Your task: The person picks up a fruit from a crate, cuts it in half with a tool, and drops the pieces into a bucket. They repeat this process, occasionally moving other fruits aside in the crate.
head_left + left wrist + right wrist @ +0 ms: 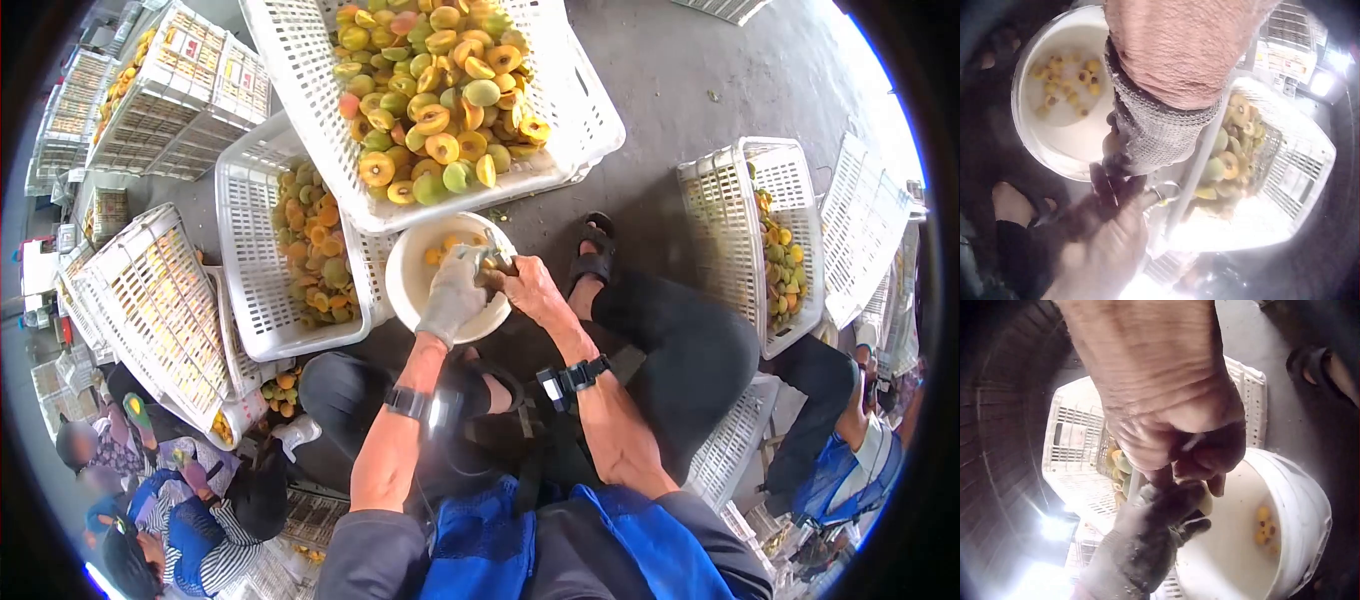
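The gloved left hand (455, 295) is over a white bucket (400, 270), its fingers curled round a fruit (1112, 144) that is mostly hidden. Against it works the bare right hand (535, 292), fingers bent around a small tool whose thin metal loop (1166, 190) shows in the left wrist view. In the right wrist view a pale bit of the fruit (1206, 503) shows at the glove's dark fingertips, just under the right hand (1172, 431). Several yellow-orange pieces (1063, 81) lie in the bucket. The tool's working end is hidden.
A white crate (590, 130) of halved fruit stands beyond the bucket, another crate (245, 300) of fruit to its left. More crates (730, 230) stand at the right. The person's knees and sandalled foot (592, 255) flank the bucket. Other people sit at both lower sides.
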The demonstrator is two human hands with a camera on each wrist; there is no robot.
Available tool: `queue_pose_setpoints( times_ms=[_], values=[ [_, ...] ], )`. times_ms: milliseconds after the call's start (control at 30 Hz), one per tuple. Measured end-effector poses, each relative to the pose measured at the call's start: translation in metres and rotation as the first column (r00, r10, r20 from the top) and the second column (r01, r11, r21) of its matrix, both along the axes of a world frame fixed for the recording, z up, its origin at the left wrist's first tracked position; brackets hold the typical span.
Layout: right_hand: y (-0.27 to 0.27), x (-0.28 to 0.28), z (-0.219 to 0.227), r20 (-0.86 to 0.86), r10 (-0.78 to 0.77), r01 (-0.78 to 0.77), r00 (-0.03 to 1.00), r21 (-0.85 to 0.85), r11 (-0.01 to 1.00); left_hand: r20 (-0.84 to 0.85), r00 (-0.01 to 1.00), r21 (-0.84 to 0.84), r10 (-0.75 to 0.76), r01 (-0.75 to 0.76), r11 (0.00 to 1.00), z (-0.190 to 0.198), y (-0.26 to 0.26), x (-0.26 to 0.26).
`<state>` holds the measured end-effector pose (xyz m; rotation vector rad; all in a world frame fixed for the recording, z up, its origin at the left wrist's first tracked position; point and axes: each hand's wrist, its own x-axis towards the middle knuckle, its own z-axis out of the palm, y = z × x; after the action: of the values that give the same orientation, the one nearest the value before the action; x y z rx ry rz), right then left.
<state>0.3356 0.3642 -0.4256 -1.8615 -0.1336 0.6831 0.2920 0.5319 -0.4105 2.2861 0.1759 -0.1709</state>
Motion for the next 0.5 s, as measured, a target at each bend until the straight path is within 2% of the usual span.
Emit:
queue_pose_setpoints(
  times_ms=[67,100,167,200,233,267,300,333,367,400,433,467,500],
  values=[
    [0.002,-0.002,0.029,-0.193,-0.047,0.079,0.98,0.161,0.984,0.059,0.996,0.034,-0.069,0.067,0.997,0.017,-0.004,-0.007],
    [-0.004,-0.002,0.042,-0.397,-0.029,0.122,0.917,0.212,0.97,0.051,0.999,-0.103,-0.008,0.013,0.995,0.021,-0.004,-0.013],
    [-0.008,-0.009,0.036,-0.512,-0.077,0.269,0.856,0.314,0.91,0.011,0.994,-0.365,0.105,-0.094,0.926,0.026,-0.002,-0.023],
    [-0.008,-0.01,0.04,-0.568,-0.089,0.342,0.819,0.358,0.869,-0.042,0.975,-0.56,0.217,-0.203,0.803,0.029,-0.004,-0.026],
    [-0.008,-0.013,0.051,-0.586,-0.083,0.365,0.806,0.381,0.85,-0.119,0.943,-0.72,0.311,-0.297,0.627,0.033,-0.007,-0.031],
    [-0.005,-0.018,0.049,-0.589,-0.062,0.362,0.806,0.406,0.839,-0.216,0.9,-0.833,0.38,-0.372,0.409,0.036,-0.01,-0.035],
    [0.0,-0.022,0.044,-0.592,-0.04,0.357,0.805,0.431,0.829,-0.239,0.833,-0.834,0.5,-0.44,0.334,0.025,-0.02,-0.038],
    [0.006,-0.027,0.043,-0.593,-0.017,0.353,0.805,0.455,0.817,-0.311,0.796,-0.859,0.519,-0.469,0.204,0.009,-0.022,-0.041],
    [0.014,-0.034,0.048,-0.552,-0.03,0.305,0.833,0.414,0.858,-0.387,0.757,-0.868,0.527,-0.492,0.069,-0.01,-0.023,-0.044],
    [0.019,-0.038,0.05,-0.418,-0.02,0.178,0.908,0.343,0.922,-0.465,0.715,-0.859,0.522,-0.508,-0.069,-0.013,-0.026,-0.045],
    [0.019,-0.043,0.052,-0.202,0.0,0.054,0.979,0.261,0.964,-0.502,0.696,-0.86,0.514,-0.465,-0.21,-0.018,-0.031,-0.044],
    [0.017,-0.048,0.055,0.019,0.051,-0.053,0.999,0.149,0.987,-0.496,0.674,-0.865,0.548,-0.441,-0.24,-0.023,-0.032,-0.044],
    [0.015,-0.052,0.053,0.131,0.076,-0.092,0.988,0.125,0.988,-0.488,0.65,-0.87,0.582,-0.413,-0.269,-0.031,-0.032,-0.044]
  ],
)
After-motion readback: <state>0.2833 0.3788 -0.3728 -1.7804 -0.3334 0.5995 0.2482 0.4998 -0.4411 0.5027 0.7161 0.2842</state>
